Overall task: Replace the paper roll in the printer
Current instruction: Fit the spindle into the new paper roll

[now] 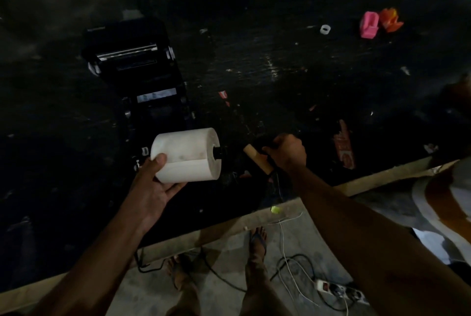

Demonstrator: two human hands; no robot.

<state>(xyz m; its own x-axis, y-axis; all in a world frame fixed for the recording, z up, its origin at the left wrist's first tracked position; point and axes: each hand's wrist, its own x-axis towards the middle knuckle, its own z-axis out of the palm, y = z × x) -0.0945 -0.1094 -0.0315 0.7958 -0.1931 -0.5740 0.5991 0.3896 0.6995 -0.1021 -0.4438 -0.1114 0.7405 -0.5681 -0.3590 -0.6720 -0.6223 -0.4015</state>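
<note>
A black printer [142, 68] stands on the dark table with its lid tipped open toward the back. In front of it my left hand [155, 185] grips a full white paper roll [187, 155] from below and the left; a black spindle end [219, 152] sticks out of the roll's right side. To the right, my right hand [286, 154] is closed on a brown cardboard core [257, 159] lying slantwise near the table's front edge. Something dark sits under that hand, too dim to make out.
The black table [280, 73] is littered with scraps. A pink object [369, 25], an orange object [391, 20] and a small white ring [325, 29] lie far right. A red wrapper [345, 145] is near my right hand. Below are my feet, cables and a power strip [341, 290].
</note>
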